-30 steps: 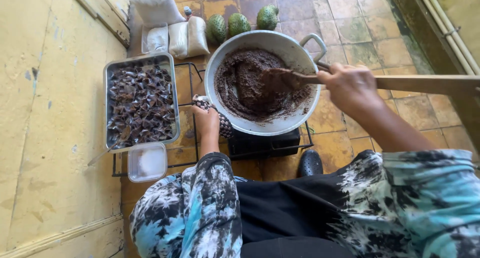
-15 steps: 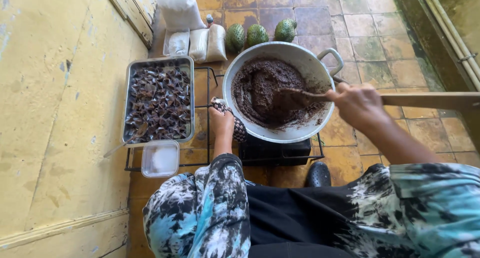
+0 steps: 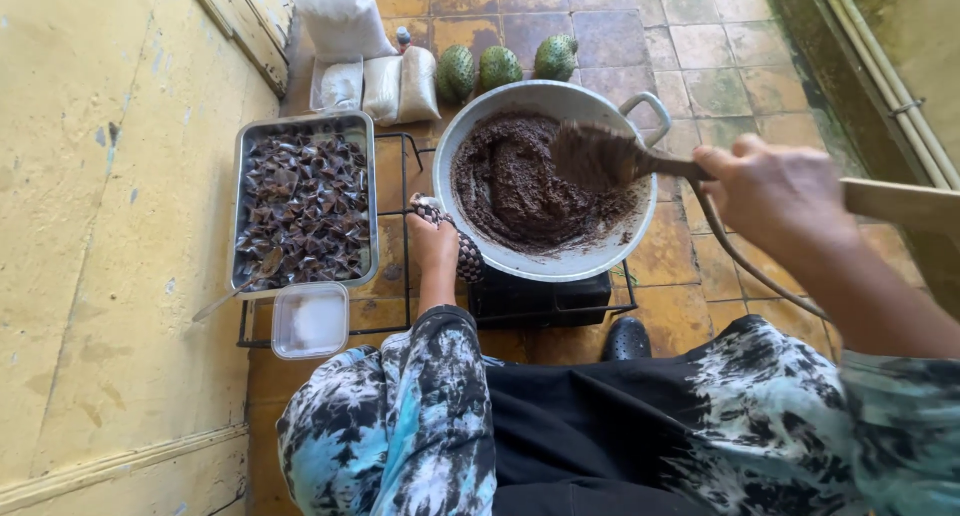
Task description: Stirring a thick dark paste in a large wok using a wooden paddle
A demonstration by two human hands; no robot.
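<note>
My right hand (image 3: 775,196) is clamped around the wooden paddle (image 3: 640,161), fingers wrapped over the shaft just behind where the blade begins. Blade end is caked in dark brown paste (image 3: 520,191) and lifted over the right half of the wok (image 3: 545,266), tilted slightly, not buried in the mix. My left hand (image 3: 432,244) is closed on the wok's near-left handle through a checked cloth (image 3: 466,256), fingers pinched together on it, steadying the pan.

Doing it well, my judgement: keep the left grip firm through the cloth since the pan sits on a small burner (image 3: 540,298) and could slide; drive the blade down to the pan floor and sweep along the wall so the thick paste doesn't catch; keep the scrape low so nothing flips over the rim.

Paddle's long axis runs nearly left-right across the view, blade pointing left toward the pan's middle, handle end running off right past my wrist, slight downward slant toward the handle.

Outward: metal tray (image 3: 305,201) of dark folded pieces left of the wok on the wire rack (image 3: 405,166), clear plastic tub (image 3: 310,319) below it, white bags (image 3: 385,86) and three green bumpy fruits (image 3: 498,68) beyond the wok.
</note>
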